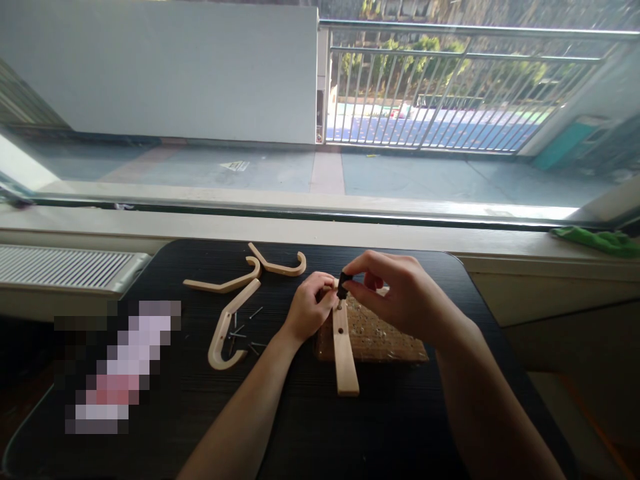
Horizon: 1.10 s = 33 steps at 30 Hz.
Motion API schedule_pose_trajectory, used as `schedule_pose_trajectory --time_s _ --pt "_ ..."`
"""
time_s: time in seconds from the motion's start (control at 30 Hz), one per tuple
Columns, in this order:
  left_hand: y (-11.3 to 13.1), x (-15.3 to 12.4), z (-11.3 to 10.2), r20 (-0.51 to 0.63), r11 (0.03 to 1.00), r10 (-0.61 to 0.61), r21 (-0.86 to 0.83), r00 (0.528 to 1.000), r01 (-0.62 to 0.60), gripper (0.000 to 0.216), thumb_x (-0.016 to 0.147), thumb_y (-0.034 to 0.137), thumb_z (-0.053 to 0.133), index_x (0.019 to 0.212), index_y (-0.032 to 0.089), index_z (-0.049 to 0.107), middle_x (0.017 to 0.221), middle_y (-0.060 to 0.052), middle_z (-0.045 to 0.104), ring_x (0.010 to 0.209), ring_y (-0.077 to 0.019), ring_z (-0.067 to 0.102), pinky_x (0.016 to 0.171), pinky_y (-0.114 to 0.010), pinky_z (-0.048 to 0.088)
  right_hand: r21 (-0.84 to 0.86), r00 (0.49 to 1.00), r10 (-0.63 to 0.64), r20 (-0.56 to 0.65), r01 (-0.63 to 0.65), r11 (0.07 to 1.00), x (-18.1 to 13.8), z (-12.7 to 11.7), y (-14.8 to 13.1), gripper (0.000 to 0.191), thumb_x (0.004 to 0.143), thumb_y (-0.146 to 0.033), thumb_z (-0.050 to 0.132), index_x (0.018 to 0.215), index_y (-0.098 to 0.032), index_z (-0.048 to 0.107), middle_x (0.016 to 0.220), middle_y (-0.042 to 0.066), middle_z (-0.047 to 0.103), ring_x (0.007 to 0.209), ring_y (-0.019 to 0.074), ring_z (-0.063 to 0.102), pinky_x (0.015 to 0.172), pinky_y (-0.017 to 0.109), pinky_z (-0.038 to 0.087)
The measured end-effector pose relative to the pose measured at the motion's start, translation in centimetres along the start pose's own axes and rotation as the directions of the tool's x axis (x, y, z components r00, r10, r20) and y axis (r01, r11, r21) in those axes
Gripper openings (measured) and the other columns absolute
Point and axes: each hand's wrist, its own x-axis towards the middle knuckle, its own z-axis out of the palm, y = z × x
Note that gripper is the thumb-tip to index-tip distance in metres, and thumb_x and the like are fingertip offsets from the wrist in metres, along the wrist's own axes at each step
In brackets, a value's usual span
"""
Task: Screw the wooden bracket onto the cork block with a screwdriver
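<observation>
- Tabletop point(400, 427) carries every part.
- Board point(385, 340) lies flat under the hands.
- Three hooks point(227, 327) lie loose to its left, seemingly unfitted.
- Strip point(345, 360) rests across the board; left hand point(307, 313) fingers pinch its top end.
- Right hand point(400, 297) fingers grip a black driver point(343, 283) there; fastening looks underway.
- Screws point(247, 340) lie scattered by the hooks.

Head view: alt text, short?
The right hand holds a small black tool on the top of a wooden strip that the left hand steadies over a board on a dark table. Three curved wooden hooks and loose screws lie left.
</observation>
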Motion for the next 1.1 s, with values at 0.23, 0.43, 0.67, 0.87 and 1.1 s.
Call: schedule_pose_trajectory --time_s 0.23,0.43,0.67,0.87,1.1 --pt "-0.11 0.01 0.04 0.002 1.000 -0.004 -0.018 1.000 0.004 0.013 0.082 0.021 0.054 0.070 0.018 0.058 0.079 -0.004 0.060 0.080 -0.0173 0.058 0.077 -0.029 0.048 -0.031 0.999 -0.032 -0.016 0.031 0.999 -0.15 -0.06 0.32 0.007 0.087 -0.020 0.067 0.089 -0.018 0.061 0.066 -0.005 0.057 0.056 0.0072 0.050 0.056 0.020 0.036" --pt "-0.06 0.01 0.04 0.005 1.000 -0.005 -0.024 1.000 0.005 0.013 0.082 0.020 0.054 0.069 0.017 0.059 0.083 -0.005 0.062 0.083 -0.0180 0.059 0.079 -0.030 0.049 0.013 1.000 -0.003 -0.024 0.003 1.000 -0.07 0.40 0.43 0.007 0.087 -0.019 0.067 0.091 -0.018 0.061 0.088 0.001 0.071 0.064 0.0086 0.060 0.062 0.021 0.043" --pt "-0.20 -0.01 0.08 0.005 0.999 -0.010 -0.033 1.000 0.010 0.011 0.081 0.019 0.054 0.072 0.017 0.060 0.084 -0.006 0.063 0.085 -0.0188 0.061 0.081 -0.031 0.050 -0.001 0.999 0.022 -0.026 -0.022 1.000 -0.13 0.50 0.49 0.009 0.087 -0.022 0.068 0.095 -0.019 0.064 0.071 -0.003 0.067 0.059 0.0084 0.058 0.058 0.020 0.041" --pt "-0.16 -0.03 0.06 0.010 0.999 -0.013 -0.039 1.000 0.013 0.010 0.081 0.019 0.055 0.073 0.017 0.060 0.084 -0.006 0.063 0.084 -0.0188 0.060 0.081 -0.031 0.049 0.020 1.000 -0.006 -0.024 0.007 1.000 -0.10 0.49 0.42 0.006 0.087 -0.021 0.066 0.092 -0.019 0.063 0.084 0.001 0.071 0.062 0.0087 0.057 0.061 0.022 0.043" --pt "-0.08 0.04 0.06 0.016 0.999 -0.022 -0.045 1.000 0.023 0.011 0.082 0.018 0.054 0.072 0.017 0.059 0.083 -0.004 0.062 0.084 -0.0178 0.059 0.080 -0.029 0.048 0.072 1.000 -0.006 0.009 0.005 0.997 -0.13 0.38 0.18 0.011 0.087 -0.012 0.055 0.095 -0.019 0.060 0.100 0.005 0.074 0.068 0.0099 0.062 0.065 0.022 0.046"
